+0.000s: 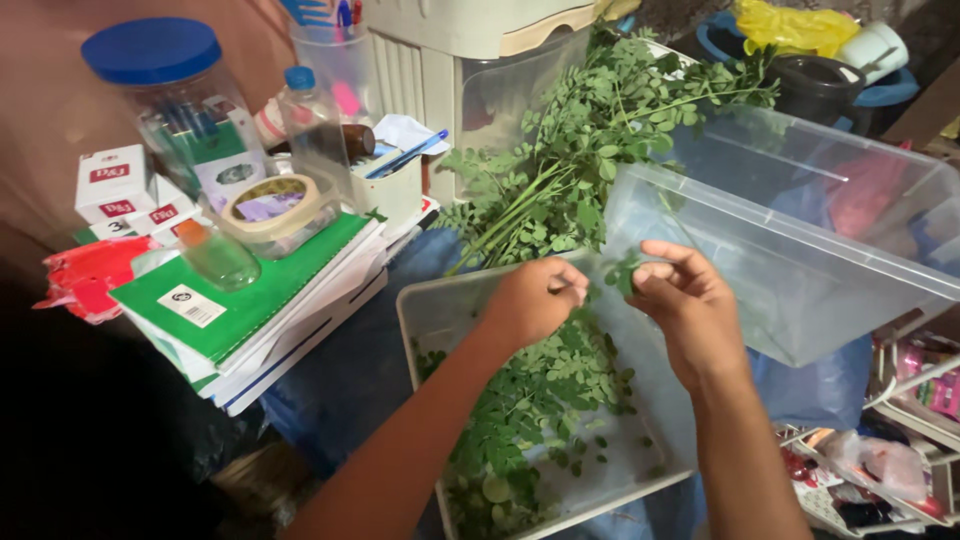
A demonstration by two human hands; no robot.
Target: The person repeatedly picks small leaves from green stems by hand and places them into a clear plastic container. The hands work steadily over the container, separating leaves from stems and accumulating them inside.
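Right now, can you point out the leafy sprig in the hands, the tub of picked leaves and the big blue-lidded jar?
leafy sprig (622, 272), head view, on its green leaves between the hands.
tub of picked leaves (420, 308), head view, on its clear left wall.
blue-lidded jar (150, 48), head view, on its blue lid.

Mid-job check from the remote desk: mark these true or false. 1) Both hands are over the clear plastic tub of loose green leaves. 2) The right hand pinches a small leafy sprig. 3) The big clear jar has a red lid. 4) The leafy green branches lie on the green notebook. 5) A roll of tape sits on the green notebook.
1) True: the left hand and right hand are above the clear plastic tub holding loose green leaves.
2) True: it pinches a small leafy sprig.
3) False: the big clear jar has a blue lid.
4) False: the leafy green branches lie beyond the tub, right of the green notebook.
5) True: the roll of tape rests there.
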